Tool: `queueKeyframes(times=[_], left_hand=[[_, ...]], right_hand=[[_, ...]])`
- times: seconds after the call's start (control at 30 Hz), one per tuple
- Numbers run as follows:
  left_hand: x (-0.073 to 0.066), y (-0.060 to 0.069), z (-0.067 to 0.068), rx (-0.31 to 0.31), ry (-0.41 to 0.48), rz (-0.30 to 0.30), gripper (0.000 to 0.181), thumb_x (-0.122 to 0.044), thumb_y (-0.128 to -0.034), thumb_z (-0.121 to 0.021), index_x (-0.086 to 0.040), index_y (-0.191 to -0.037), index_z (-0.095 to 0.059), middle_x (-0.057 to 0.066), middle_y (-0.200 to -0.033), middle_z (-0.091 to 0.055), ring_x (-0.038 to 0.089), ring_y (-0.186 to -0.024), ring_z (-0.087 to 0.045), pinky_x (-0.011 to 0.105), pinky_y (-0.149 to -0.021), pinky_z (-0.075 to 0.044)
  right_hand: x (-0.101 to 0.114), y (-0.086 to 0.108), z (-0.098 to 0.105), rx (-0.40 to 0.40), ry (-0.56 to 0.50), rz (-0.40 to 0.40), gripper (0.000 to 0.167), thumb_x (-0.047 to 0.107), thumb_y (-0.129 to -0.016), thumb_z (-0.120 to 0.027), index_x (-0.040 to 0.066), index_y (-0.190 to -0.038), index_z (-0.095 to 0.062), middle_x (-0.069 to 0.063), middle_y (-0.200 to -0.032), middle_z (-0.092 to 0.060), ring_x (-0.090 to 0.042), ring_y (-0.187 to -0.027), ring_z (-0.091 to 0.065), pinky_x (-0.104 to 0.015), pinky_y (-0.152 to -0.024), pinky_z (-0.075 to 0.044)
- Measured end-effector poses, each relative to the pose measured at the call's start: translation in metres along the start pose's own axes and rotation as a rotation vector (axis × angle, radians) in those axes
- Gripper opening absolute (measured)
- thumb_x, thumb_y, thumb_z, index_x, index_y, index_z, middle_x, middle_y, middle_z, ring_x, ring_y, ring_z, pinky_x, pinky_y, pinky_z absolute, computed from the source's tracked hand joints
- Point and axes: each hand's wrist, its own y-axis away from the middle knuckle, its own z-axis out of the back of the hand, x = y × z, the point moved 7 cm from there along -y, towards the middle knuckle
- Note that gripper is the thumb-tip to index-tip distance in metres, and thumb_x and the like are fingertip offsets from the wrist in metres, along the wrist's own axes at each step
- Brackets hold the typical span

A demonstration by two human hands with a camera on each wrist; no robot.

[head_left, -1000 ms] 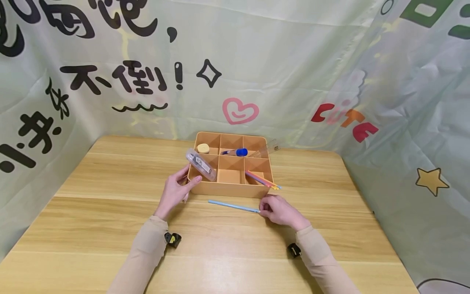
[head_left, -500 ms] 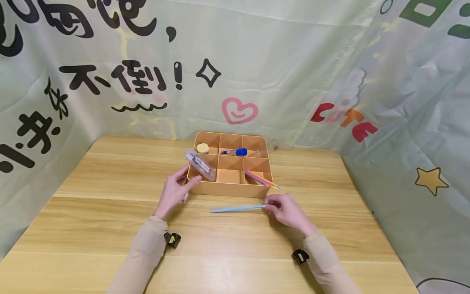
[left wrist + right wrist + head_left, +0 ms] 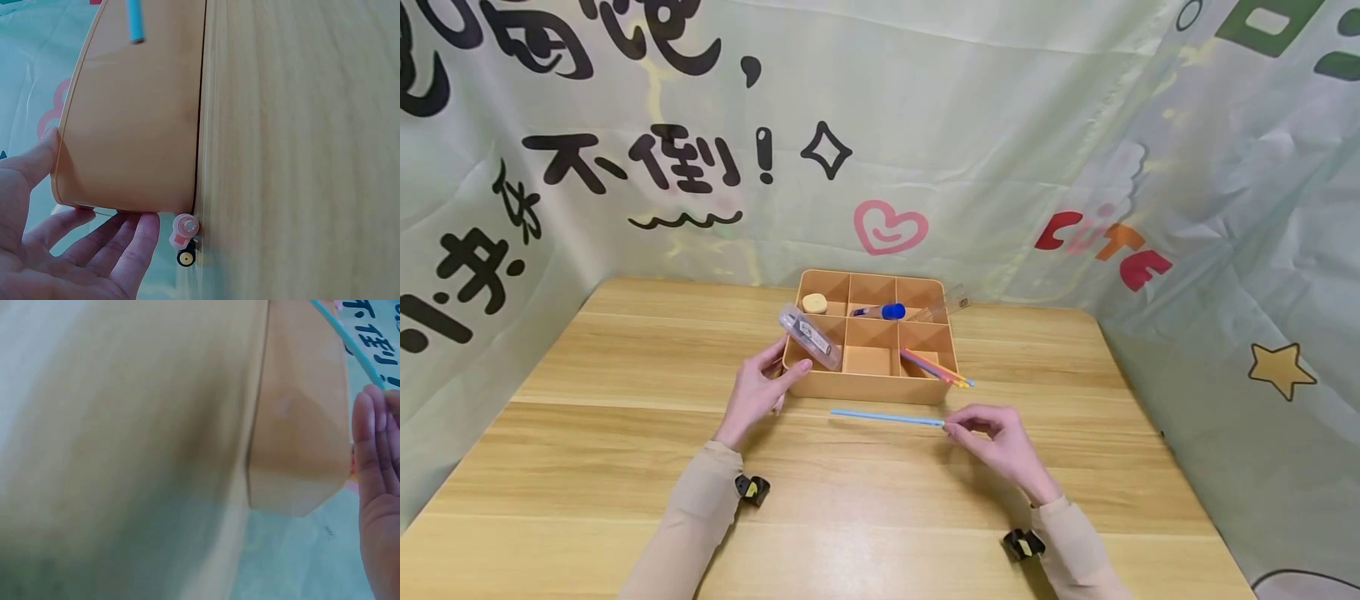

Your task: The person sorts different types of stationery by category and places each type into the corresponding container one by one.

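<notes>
My left hand (image 3: 760, 390) holds the front left corner of a tan compartment organizer box (image 3: 865, 387). In the left wrist view its thumb lies at the rim and its fingers rest against the side wall. My right hand (image 3: 996, 442) pinches one end of a light blue pencil (image 3: 887, 417) between thumb and fingertips. The pencil is raised in front of the box, its far end (image 3: 135, 28) pointing left. Several coloured pencils (image 3: 934, 367) lean in the front right compartment. A translucent oblong case (image 3: 810, 335) stands tilted in the front left one.
Back compartments hold a cream rounded block (image 3: 815, 303), a blue-capped tube (image 3: 891, 311) and a clear ruler (image 3: 951, 302). A small pink round-ended thing (image 3: 185, 226) and a black one (image 3: 186, 255) lie beside the box. A printed cloth (image 3: 1000, 167) hangs behind the wooden table (image 3: 850, 533).
My right hand has moved a little right and towards me with the blue pencil, whose left end dipped and then rose. The left hand stays at the box corner.
</notes>
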Motion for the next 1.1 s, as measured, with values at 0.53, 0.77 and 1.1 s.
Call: queueKeyframes(times=[0.53, 0.77, 1.1], left_hand=[[0.001, 0.0, -0.001, 0.003, 0.006, 0.004, 0.073, -0.034, -0.0931, -0.073, -0.006, -0.153, -0.041, 0.022, -0.153, -0.046, 0.038, -0.138, -0.051, 0.047, -0.113, -0.044], [0.001, 0.0, -0.001, 0.004, 0.002, 0.008, 0.074, -0.034, -0.0932, -0.073, -0.006, -0.153, -0.04, 0.023, -0.153, -0.046, 0.038, -0.138, -0.05, 0.047, -0.114, -0.043], [0.0, 0.0, -0.001, -0.003, 0.006, -0.011, 0.073, -0.032, -0.0931, -0.073, -0.006, -0.153, -0.041, 0.023, -0.151, -0.048, 0.038, -0.137, -0.052, 0.047, -0.113, -0.044]], right_hand=[[0.064, -0.012, 0.028, -0.298, -0.178, 0.474, 0.023, -0.032, -0.075, -0.058, -0.018, -0.09, -0.068, -0.01, -0.088, -0.076, -0.009, -0.078, -0.07, -0.018, -0.076, -0.059], [0.067, -0.017, 0.045, -0.465, -0.12, 0.486, 0.017, -0.032, -0.075, -0.057, -0.024, -0.088, -0.064, -0.006, -0.091, -0.076, -0.008, -0.079, -0.072, -0.018, -0.077, -0.059], [0.074, -0.02, 0.044, -0.565, 0.241, 0.453, 0.021, -0.021, -0.073, -0.066, -0.007, -0.086, -0.074, -0.021, -0.077, -0.071, -0.002, -0.075, -0.065, -0.012, -0.072, -0.054]])
